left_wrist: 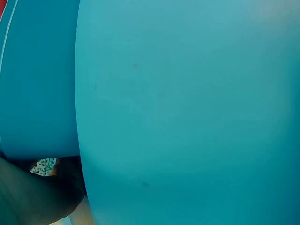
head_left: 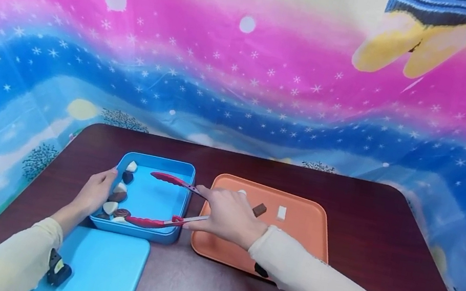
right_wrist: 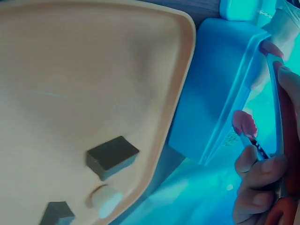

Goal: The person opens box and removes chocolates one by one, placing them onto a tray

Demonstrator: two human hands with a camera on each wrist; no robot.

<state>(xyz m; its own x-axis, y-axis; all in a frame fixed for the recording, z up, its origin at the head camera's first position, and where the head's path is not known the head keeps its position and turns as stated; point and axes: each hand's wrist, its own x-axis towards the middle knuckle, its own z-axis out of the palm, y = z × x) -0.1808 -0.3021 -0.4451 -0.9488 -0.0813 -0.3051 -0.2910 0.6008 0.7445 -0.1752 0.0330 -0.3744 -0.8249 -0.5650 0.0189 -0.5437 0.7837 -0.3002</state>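
Observation:
My right hand grips a pair of tongs with red tips and metal arms. The tongs' arms are spread wide over a blue box, with nothing between the tips. White and dark brown chocolate-like pieces line the box's left side, and the lower tip overlaps those at the front. On the box's left wall, my left hand holds its side; its fingertips are partly hidden. In the right wrist view, fingers curl around the tongs' handle, and one red tip shows beyond the box.
Right of the box lies an orange tray holding a brown block, a white block and a white rounded piece. A blue lid lies in front of the box. Patterned cloth hangs behind the dark table.

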